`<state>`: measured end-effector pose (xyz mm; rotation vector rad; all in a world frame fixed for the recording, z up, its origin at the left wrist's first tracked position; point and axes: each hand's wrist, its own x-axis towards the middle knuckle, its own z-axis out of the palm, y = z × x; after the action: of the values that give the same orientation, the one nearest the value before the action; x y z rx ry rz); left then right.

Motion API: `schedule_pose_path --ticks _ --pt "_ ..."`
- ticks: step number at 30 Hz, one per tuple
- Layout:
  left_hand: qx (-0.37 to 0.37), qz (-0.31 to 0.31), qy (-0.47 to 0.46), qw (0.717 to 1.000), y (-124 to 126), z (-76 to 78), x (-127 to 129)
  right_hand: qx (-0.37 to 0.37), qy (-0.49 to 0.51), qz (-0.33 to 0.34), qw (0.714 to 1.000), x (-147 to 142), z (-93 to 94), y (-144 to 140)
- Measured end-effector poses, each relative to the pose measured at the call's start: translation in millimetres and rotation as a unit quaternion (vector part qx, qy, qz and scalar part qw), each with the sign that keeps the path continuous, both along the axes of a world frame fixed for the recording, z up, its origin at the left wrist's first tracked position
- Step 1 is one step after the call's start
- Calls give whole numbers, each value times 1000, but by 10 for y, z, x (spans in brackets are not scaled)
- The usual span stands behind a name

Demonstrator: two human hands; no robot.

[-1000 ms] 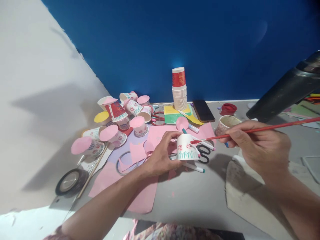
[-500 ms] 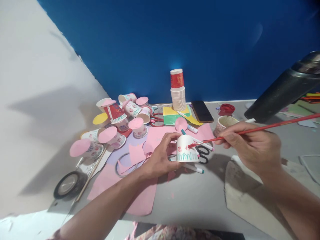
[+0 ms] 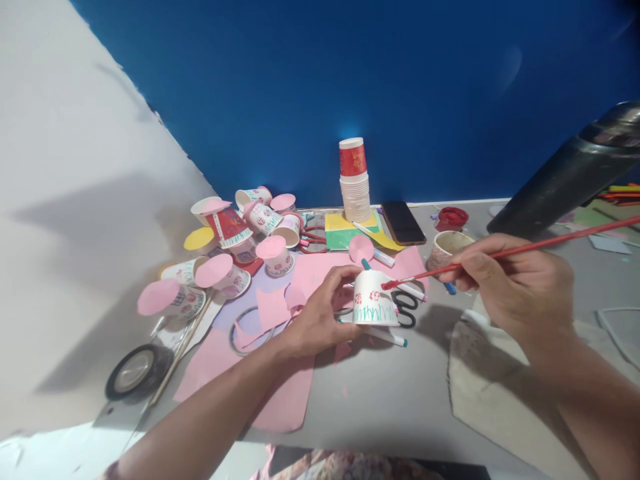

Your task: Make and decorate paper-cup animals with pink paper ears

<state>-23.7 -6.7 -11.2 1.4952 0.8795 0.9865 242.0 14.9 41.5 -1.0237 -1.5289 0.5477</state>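
My left hand [image 3: 325, 310] is closed around the side of a white paper cup [image 3: 370, 307], held upside down above the table. Red blotches and a green zigzag like grass decorate the cup's wall. My right hand [image 3: 520, 287] grips a red paintbrush [image 3: 543, 247] partway along its handle. Its red-loaded tip is at the cup's upper right side; whether it touches I cannot tell. Below and behind the cup lie black-handled scissors [image 3: 405, 308] and white markers [image 3: 385, 335], partly hidden. A brown-patterned paper cup [image 3: 440, 253] stands just behind my right hand.
Several decorated cups with paper discs [image 3: 275, 257] crowd the left. Pink paper [image 3: 285, 400] covers the middle left. At the back stand a cup stack [image 3: 356, 193], a phone [image 3: 403, 223] and a red paint pot [image 3: 453, 219]. A dark bottle [image 3: 555, 180] leans right; black tape [image 3: 133, 373] lies left.
My right hand has drawn slightly right, and the brush tip has moved up and right across the cup. Another red mark now shows on the cup. My left hand has stayed nearly still.
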Motion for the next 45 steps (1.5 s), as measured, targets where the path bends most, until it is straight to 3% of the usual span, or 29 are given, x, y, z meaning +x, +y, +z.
schedule_pose_path --ticks 11,15,25,30,45 --pt "30 5 -19 999 9 2 6 -20 -4 2 1000 -21 26 -38" --pt "10 -5 -46 999 11 10 6 -16 14 6 1000 2 6 -15" --pt "-13 20 -42 999 1 81 17 -29 99 73 992 41 -43 -1" --pt "3 36 -19 999 3 129 1 -25 89 73 993 47 -55 -6" --pt "-24 20 -70 997 -5 80 34 -12 51 52 997 9 -31 -19"
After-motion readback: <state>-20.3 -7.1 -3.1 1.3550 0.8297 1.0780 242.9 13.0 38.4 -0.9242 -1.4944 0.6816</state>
